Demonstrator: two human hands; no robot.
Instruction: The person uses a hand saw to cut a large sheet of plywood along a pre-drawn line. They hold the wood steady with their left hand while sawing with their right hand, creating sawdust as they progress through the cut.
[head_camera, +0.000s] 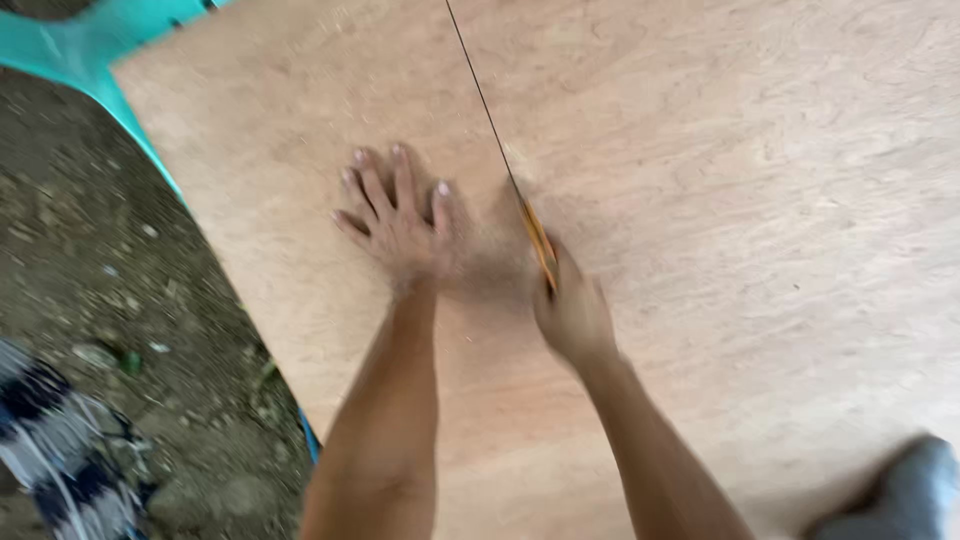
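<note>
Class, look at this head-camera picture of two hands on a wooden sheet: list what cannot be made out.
- Tool in the right hand: motion-blurred, kind unclear.
- Dark line: cut off by the top edge.
- Grey shape, bottom right: blurred, cut off.
- Turquoise support: mostly hidden under the plywood sheet.

Saw blade (478, 90) — top cut off

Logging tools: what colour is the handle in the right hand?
Orange handle, gripped by right hand; head view.
</note>
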